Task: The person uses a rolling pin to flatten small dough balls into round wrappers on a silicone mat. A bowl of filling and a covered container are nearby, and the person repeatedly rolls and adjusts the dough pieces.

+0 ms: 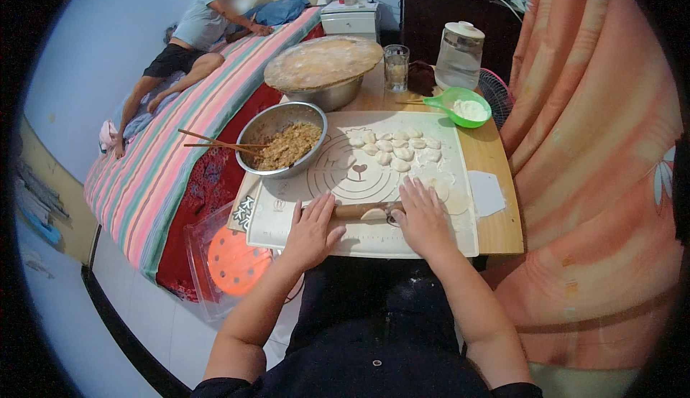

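Both palms lie on a wooden rolling pin (354, 211) along the near side of a floured dough mat (431, 246). My left hand (313, 230) covers its left end, fingers stretched forward and thumb apart. Over the other end rests my right hand (425, 217), its fingers also straight. A small piece of dough (373, 215) shows at the pin, between the hands. Thin round wrappers (456, 198) lie beyond my right fingers, partly hidden. Farther back sit several small dough pieces (400, 154). At the mat's left, a steel bowl (314, 162) contains minced filling (289, 146) and chopsticks (215, 141).
A floured round board (323, 62) covers a large steel basin at the back. Right of it stand a glass (396, 67), a lidded water pitcher (460, 54) and a green scoop (467, 114) of flour. A curtain (575, 182) borders the table's right; a person (198, 24) reclines on the bed.
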`<state>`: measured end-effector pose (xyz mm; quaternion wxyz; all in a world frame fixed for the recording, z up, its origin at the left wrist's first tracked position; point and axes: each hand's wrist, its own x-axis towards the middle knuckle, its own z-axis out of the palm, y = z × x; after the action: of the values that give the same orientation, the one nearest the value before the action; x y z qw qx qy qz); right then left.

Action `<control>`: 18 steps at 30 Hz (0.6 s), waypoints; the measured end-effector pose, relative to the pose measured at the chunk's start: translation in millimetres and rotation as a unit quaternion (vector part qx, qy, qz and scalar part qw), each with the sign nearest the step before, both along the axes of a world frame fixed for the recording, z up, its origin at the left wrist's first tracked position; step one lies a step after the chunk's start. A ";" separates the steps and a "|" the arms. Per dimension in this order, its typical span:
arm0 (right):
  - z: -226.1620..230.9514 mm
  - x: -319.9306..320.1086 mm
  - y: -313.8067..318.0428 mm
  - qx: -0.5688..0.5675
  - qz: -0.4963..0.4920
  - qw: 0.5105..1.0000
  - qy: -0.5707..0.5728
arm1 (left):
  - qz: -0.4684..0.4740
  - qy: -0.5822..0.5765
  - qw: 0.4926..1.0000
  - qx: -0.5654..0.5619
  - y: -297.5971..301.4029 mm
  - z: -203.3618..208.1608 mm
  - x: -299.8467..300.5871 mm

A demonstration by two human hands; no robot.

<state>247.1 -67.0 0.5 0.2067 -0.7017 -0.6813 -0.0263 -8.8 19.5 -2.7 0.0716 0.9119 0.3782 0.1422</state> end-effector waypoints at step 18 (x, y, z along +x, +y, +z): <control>21.5 -11.5 -76.0 0.065 0.061 0.995 0.037 | -0.205 0.027 0.962 -0.180 11.5 35.8 44.6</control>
<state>235.6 -143.0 22.0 0.2781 -0.6445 -0.7116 -0.0319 35.8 31.0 33.0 0.2521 0.9454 0.2046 0.0295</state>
